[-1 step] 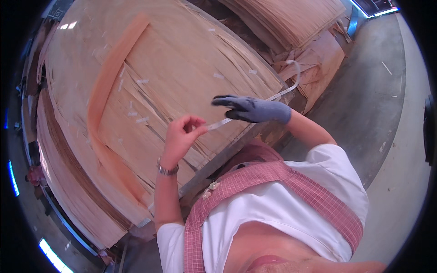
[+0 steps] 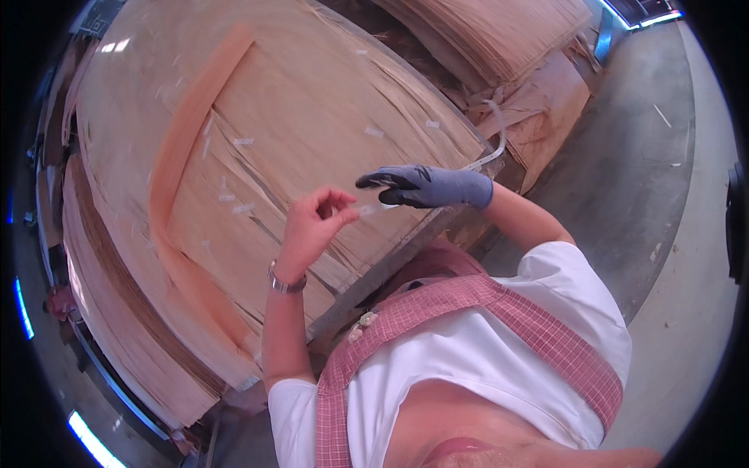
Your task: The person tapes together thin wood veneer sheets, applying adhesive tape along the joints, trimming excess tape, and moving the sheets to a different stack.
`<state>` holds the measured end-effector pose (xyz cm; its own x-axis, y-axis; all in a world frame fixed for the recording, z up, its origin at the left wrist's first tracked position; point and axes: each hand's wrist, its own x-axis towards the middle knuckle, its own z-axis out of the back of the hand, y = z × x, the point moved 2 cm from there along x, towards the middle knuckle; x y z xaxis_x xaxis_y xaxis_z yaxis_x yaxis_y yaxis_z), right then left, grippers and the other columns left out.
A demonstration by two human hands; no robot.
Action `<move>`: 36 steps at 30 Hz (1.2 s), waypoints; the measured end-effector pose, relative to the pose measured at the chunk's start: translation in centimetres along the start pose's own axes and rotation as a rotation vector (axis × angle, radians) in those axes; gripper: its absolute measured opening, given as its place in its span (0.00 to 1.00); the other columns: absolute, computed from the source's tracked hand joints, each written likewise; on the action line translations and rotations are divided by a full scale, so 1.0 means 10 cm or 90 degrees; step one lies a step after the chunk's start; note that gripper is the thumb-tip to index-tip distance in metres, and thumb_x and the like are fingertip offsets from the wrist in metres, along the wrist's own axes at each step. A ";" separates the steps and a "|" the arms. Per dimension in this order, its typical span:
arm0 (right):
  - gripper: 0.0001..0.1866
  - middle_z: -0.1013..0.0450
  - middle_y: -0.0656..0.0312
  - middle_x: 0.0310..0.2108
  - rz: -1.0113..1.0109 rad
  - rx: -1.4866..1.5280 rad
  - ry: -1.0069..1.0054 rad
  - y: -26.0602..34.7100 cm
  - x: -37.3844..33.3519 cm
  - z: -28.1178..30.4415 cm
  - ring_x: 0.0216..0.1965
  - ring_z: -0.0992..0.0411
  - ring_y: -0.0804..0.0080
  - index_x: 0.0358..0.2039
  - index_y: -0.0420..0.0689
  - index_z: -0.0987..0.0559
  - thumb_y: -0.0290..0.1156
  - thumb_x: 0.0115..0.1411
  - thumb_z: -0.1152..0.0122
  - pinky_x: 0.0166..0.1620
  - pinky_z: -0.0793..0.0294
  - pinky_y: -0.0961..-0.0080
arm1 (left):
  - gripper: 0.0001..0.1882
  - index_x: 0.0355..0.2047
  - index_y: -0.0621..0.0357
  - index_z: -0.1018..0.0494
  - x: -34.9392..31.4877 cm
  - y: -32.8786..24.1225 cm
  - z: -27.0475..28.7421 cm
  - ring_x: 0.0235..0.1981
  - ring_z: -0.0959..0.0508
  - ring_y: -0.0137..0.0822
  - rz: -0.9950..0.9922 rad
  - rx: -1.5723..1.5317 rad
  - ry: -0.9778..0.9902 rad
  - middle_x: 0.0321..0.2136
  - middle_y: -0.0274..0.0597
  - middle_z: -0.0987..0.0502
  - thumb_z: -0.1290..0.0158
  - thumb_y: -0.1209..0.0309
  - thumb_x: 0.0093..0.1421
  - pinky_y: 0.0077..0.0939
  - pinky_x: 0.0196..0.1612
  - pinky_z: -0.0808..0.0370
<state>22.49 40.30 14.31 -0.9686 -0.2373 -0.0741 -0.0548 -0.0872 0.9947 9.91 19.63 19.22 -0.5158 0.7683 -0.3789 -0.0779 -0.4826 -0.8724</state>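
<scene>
My bare left hand [image 2: 314,228], with a metal watch on its wrist, pinches one end of a thin white tape [image 2: 491,156] between thumb and fingertips. To its right is my right hand [image 2: 433,187] in a grey-blue glove with dark fingertips. The tape passes beneath that glove, apparently between its thumb and fingers, and trails over the edge of the stack in a loop. Both hands are above the near right part of a stack of thin wood veneer sheets [image 2: 312,117]. Splits and short white tape pieces [image 2: 244,141] mark the top sheet.
A long orange-toned veneer strip [image 2: 183,140] lies curved across the stack's left half. Another veneer pile [image 2: 507,39] stands at the far right, with torn sheets [image 2: 554,101] below it. More layered sheets [image 2: 117,288] are at left. Grey floor [image 2: 608,179] extends on the right.
My right hand has shifted slightly left, toward my left hand, and its fingers have turned a little. The trailing tape loop has moved slightly left. Less tape shows between the hands.
</scene>
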 end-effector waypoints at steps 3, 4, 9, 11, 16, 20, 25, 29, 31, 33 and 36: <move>0.20 0.22 0.60 0.42 -0.051 -0.034 -0.014 -0.60 -0.05 0.47 0.36 0.26 0.73 0.57 0.44 0.24 0.34 0.66 0.41 0.41 0.25 0.78 | 0.10 0.36 0.60 0.20 0.59 -0.12 0.02 0.25 0.30 0.17 -0.020 0.012 0.027 0.26 0.27 0.22 0.34 0.73 0.55 0.15 0.28 0.33; 0.18 0.22 0.70 0.31 -0.250 -0.010 -0.010 -0.46 -0.11 0.78 0.22 0.33 0.86 0.54 0.47 0.22 0.36 0.65 0.42 0.25 0.33 0.87 | 0.10 0.37 0.61 0.20 0.80 -0.12 -0.02 0.26 0.28 0.17 -0.032 -0.015 0.005 0.27 0.27 0.22 0.34 0.73 0.55 0.15 0.29 0.32; 0.19 0.19 0.68 0.34 -0.222 0.147 -0.173 -0.40 -0.14 1.31 0.17 0.45 0.92 0.50 0.44 0.20 0.44 0.69 0.47 0.19 0.46 0.89 | 0.10 0.38 0.61 0.21 1.84 -0.12 -0.33 0.31 0.23 0.20 -0.026 -0.129 0.063 0.29 0.30 0.20 0.35 0.73 0.56 0.16 0.33 0.28; 0.18 0.19 0.67 0.34 -0.168 0.147 -0.153 -0.69 -0.07 1.45 0.17 0.39 0.89 0.49 0.44 0.20 0.43 0.69 0.45 0.19 0.44 0.88 | 0.11 0.37 0.61 0.21 2.25 -0.07 -0.37 0.29 0.25 0.20 -0.048 -0.097 0.093 0.28 0.31 0.21 0.34 0.71 0.55 0.17 0.32 0.29; 0.16 0.21 0.66 0.26 -0.205 0.204 -0.269 -1.14 -0.01 1.70 0.19 0.31 0.83 0.41 0.41 0.19 0.42 0.66 0.41 0.21 0.37 0.84 | 0.15 0.34 0.59 0.21 2.92 -0.20 -0.40 0.25 0.29 0.21 0.035 0.049 0.134 0.26 0.31 0.23 0.30 0.65 0.50 0.17 0.27 0.32; 0.17 0.24 0.67 0.21 -0.335 0.118 -0.353 -1.31 0.10 1.94 0.18 0.30 0.82 0.35 0.41 0.18 0.45 0.61 0.34 0.21 0.32 0.82 | 0.16 0.30 0.58 0.22 3.38 0.11 -0.50 0.22 0.28 0.26 0.028 0.160 0.062 0.24 0.34 0.23 0.29 0.64 0.46 0.26 0.26 0.30; 0.16 0.24 0.66 0.19 -0.397 0.044 -0.383 -1.51 0.26 1.95 0.16 0.29 0.79 0.28 0.42 0.18 0.44 0.56 0.29 0.20 0.30 0.80 | 0.15 0.32 0.59 0.22 3.44 0.13 -0.71 0.27 0.22 0.43 0.016 0.416 0.022 0.28 0.46 0.19 0.32 0.67 0.46 0.39 0.32 0.26; 0.16 0.23 0.65 0.19 -0.402 0.045 -0.365 -1.52 0.26 1.96 0.16 0.28 0.79 0.28 0.41 0.18 0.43 0.57 0.30 0.21 0.30 0.80 | 0.16 0.39 0.57 0.22 3.06 0.30 -1.03 0.43 0.22 0.42 -0.222 0.622 -0.217 0.42 0.44 0.20 0.37 0.63 0.53 0.36 0.43 0.27; 0.16 0.23 0.64 0.20 -0.404 0.034 -0.344 -1.46 0.24 1.96 0.18 0.26 0.77 0.30 0.41 0.19 0.43 0.59 0.32 0.22 0.28 0.78 | 0.18 0.45 0.56 0.23 2.73 0.31 -1.31 0.49 0.25 0.38 -0.304 0.644 -0.179 0.47 0.41 0.22 0.41 0.61 0.58 0.35 0.48 0.30; 0.14 0.21 0.62 0.23 -0.418 -0.010 -0.295 -1.27 0.28 1.96 0.22 0.23 0.73 0.34 0.41 0.20 0.41 0.61 0.35 0.24 0.26 0.74 | 0.21 0.48 0.56 0.24 2.60 0.36 -1.38 0.50 0.27 0.37 -0.353 0.657 -0.248 0.47 0.40 0.23 0.42 0.59 0.59 0.37 0.51 0.32; 0.12 0.20 0.53 0.32 -0.397 -0.610 -0.253 -1.31 0.22 2.09 0.34 0.20 0.59 0.40 0.41 0.25 0.37 0.62 0.41 0.30 0.24 0.62 | 0.22 0.51 0.57 0.25 2.56 0.33 -1.44 0.51 0.28 0.36 -0.376 0.685 -0.277 0.48 0.39 0.23 0.44 0.58 0.60 0.38 0.54 0.35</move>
<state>15.99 61.15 2.58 -0.8559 0.3998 -0.3280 -0.4999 -0.8019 0.3272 8.74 43.76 2.14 -0.3863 0.8782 0.2821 -0.9224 -0.3697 -0.1121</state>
